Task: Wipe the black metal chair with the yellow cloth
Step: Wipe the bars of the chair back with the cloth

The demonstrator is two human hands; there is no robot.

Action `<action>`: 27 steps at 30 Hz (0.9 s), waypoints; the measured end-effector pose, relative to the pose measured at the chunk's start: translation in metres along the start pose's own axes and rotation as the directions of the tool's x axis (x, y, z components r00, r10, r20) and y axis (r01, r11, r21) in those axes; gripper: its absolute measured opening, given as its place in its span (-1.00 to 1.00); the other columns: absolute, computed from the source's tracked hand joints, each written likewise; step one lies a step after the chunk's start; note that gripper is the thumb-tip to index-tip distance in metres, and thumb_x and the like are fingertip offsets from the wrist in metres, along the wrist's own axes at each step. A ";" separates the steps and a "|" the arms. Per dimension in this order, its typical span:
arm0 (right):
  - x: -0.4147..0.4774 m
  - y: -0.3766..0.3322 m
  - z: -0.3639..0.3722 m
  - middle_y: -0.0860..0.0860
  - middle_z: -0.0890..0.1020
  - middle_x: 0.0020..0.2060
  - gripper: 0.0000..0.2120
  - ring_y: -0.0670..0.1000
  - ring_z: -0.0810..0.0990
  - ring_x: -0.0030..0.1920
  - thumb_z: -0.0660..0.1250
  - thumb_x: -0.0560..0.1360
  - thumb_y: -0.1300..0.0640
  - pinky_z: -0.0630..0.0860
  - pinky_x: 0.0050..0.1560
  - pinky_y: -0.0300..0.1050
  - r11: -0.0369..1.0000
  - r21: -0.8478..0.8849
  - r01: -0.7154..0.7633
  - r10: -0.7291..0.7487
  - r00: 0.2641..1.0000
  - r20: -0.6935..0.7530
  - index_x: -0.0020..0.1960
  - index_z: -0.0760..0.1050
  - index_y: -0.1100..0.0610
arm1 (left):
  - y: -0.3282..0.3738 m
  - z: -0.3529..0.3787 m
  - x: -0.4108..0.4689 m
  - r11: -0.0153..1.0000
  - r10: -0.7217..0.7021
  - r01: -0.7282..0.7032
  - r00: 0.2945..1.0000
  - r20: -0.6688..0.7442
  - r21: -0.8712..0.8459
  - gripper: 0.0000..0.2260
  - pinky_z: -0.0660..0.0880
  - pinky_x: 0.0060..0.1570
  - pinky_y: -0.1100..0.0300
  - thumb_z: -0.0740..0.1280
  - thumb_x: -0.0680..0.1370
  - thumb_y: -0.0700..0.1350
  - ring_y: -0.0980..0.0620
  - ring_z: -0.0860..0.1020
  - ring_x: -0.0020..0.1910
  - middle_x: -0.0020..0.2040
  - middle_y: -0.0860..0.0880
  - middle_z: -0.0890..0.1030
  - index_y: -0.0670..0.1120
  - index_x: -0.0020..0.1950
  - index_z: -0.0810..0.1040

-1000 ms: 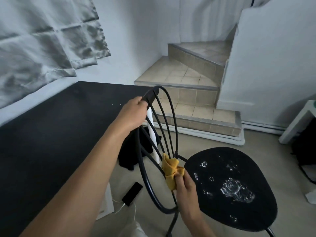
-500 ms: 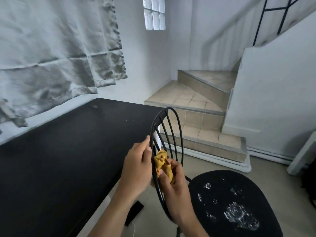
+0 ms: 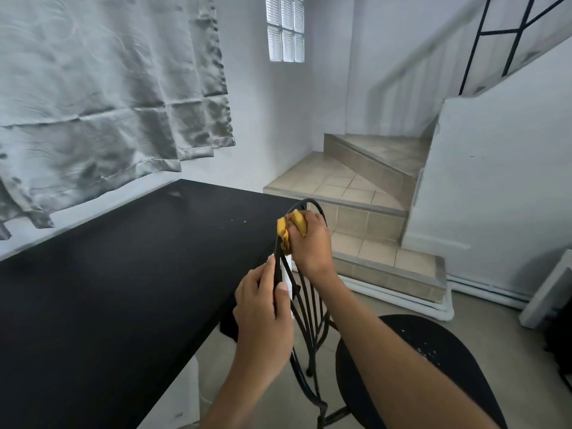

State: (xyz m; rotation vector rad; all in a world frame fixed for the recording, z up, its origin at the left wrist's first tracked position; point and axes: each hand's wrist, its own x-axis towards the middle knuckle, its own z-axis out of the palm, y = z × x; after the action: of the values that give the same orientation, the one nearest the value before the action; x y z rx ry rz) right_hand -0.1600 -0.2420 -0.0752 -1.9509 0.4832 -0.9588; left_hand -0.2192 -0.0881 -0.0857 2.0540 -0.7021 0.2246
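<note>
The black metal chair (image 3: 309, 320) stands in front of me, its hooped back with thin vertical bars facing me and its round black seat (image 3: 439, 360) at the lower right. My left hand (image 3: 263, 320) grips the left side of the back's outer hoop. My right hand (image 3: 309, 243) is closed on the crumpled yellow cloth (image 3: 286, 230) and presses it against the top left of the hoop. My right forearm crosses over the seat and hides part of it. White specks show on the seat.
A long black table (image 3: 123, 289) runs along the left, close to the chair back. A grey curtain (image 3: 102, 103) hangs above it. Tiled stairs (image 3: 356, 193) rise behind the chair. A white object (image 3: 548, 292) stands at the right edge.
My right hand has carried the yellow cloth up from the base of the chair back to the top of the hoop. My left hand slid down the hoop's left side. The camera tilted up.
</note>
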 end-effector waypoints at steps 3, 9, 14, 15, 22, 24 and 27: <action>0.028 -0.001 0.005 0.07 0.57 0.00 -0.81 0.02 0.56 -0.01 0.29 0.60 0.05 0.51 0.07 -0.12 0.998 -0.002 -0.056 0.056 0.998 -0.033 0.11 0.53 0.15 | 0.002 0.003 -0.002 0.999 -0.014 0.014 1.000 -0.002 0.036 -0.57 0.19 0.33 0.19 0.06 0.65 -0.04 0.19 0.18 0.39 0.39 0.09 0.34 0.08 0.54 0.16; -0.024 -0.004 -0.001 -0.04 0.56 0.00 -0.77 -0.10 0.57 -0.02 0.33 0.55 -0.14 0.54 0.04 -0.17 0.986 0.167 -0.005 -0.011 0.995 0.094 0.13 0.53 -0.06 | 0.004 0.002 -0.004 0.999 -0.014 0.014 1.000 -0.013 0.038 -0.55 0.44 0.19 0.01 0.05 0.65 0.00 0.17 0.44 0.07 0.18 0.06 0.47 0.11 0.55 0.10; -0.011 0.000 -0.005 0.03 0.58 -0.10 -0.84 -0.02 0.57 -0.11 0.32 0.57 -0.01 0.53 -0.06 -0.10 0.991 0.062 0.122 -0.131 0.979 0.157 0.03 0.55 0.07 | 0.010 0.003 -0.009 0.997 -0.043 0.041 0.999 0.026 0.069 -0.50 0.42 -0.36 0.23 0.11 0.65 -0.05 0.13 0.40 -0.48 -0.42 0.06 0.43 0.05 0.56 0.04; 0.000 -0.001 -0.002 0.05 0.57 -0.10 -0.87 0.00 0.55 -0.13 0.30 0.58 0.01 0.49 -0.07 -0.09 0.991 0.036 0.125 -0.129 0.980 0.149 0.00 0.53 0.07 | 0.011 0.002 -0.010 0.995 -0.050 0.047 0.998 0.034 0.086 -0.50 0.32 -0.44 0.29 0.10 0.65 -0.05 0.14 0.35 -0.51 -0.46 0.08 0.37 0.05 0.57 0.02; 0.017 -0.007 0.002 0.13 0.51 0.09 -0.76 0.03 0.51 -0.02 0.22 0.64 0.07 0.48 0.11 -0.07 0.990 -0.123 0.062 -0.048 0.992 0.113 0.15 0.50 0.22 | 0.014 -0.004 -0.012 0.984 -0.070 0.064 0.997 0.030 0.168 -0.51 0.25 -0.47 0.32 0.04 0.66 -0.02 0.14 0.35 -0.53 -0.49 0.07 0.35 0.04 0.57 -0.01; -0.011 -0.007 -0.002 0.07 0.51 0.01 -0.78 -0.04 0.50 -0.07 0.23 0.64 0.06 0.46 0.01 -0.23 0.982 -0.091 0.168 -0.155 0.979 0.132 0.13 0.50 0.21 | 0.013 -0.004 -0.011 0.982 -0.072 0.065 0.997 0.034 0.178 -0.51 0.28 -0.44 0.30 0.04 0.66 -0.02 0.13 0.38 -0.50 -0.48 0.06 0.38 0.04 0.58 0.00; -0.034 -0.004 -0.014 0.00 0.49 -0.07 -0.82 -0.13 0.47 -0.14 0.23 0.64 0.06 0.40 -0.10 -0.32 0.967 0.002 0.255 -0.250 0.946 0.207 0.08 0.49 0.16 | 0.014 -0.002 -0.010 0.984 -0.064 0.055 0.997 0.043 0.170 -0.51 0.34 -0.42 0.25 0.07 0.66 -0.04 0.13 0.41 -0.49 -0.47 0.06 0.40 0.02 0.57 0.03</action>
State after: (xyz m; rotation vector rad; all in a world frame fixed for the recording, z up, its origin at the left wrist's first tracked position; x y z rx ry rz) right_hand -0.1919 -0.2257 -0.0819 -2.1432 0.1278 -0.8967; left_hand -0.2350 -0.0881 -0.0790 2.2449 -0.6696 0.2061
